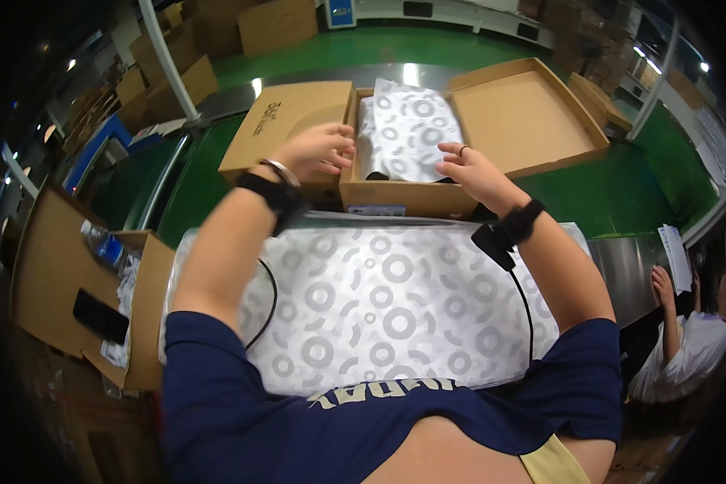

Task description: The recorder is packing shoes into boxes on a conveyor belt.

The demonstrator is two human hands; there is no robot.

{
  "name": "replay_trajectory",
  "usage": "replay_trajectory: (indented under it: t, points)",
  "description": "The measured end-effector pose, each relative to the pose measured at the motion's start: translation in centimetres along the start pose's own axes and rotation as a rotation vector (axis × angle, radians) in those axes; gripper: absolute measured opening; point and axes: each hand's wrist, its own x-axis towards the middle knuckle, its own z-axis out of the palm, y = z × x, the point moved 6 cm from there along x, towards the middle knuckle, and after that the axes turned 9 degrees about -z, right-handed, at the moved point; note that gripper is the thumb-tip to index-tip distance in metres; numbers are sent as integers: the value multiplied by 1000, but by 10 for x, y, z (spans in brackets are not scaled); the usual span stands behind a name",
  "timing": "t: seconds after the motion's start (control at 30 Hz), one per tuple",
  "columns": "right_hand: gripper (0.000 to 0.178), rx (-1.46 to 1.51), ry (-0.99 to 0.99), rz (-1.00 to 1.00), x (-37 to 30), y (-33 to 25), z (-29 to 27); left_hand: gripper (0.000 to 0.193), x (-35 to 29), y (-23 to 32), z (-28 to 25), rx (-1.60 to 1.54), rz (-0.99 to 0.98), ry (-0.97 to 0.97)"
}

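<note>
An open cardboard box (411, 194) stands beyond my arms. In it lies a white patterned bag (415, 129) with grey rings and arcs, its upper end rising over the box's far side. My left hand (321, 151) hovers by the box's left wall, fingers loosely bent and apart, with nothing seen in it. At the bag's right edge is my right hand (472, 171), thumb and forefinger spread; whether they touch the bag I cannot tell. Nearer to me lies a large sheet (379, 306) with the same pattern.
A closed cardboard box (278, 121) adjoins on the left; the open box's lid (532, 121) spreads right. At left, a carton (149, 306) holds crumpled paper, with a water bottle (103, 242) and a black phone (101, 315). Another person's hand (663, 286) is at far right.
</note>
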Motion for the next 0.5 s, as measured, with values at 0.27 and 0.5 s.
replay_trajectory:
  t: [0.27, 0.5]
  points:
    - [35, 313, -172, -5, -79, -1, 20, 26, -247, -88, -309, 1421, -77, 1215]
    - [19, 565, 167, 321, -97, 80, 24, 41, -290, -275, -296, 1139, -778, 727]
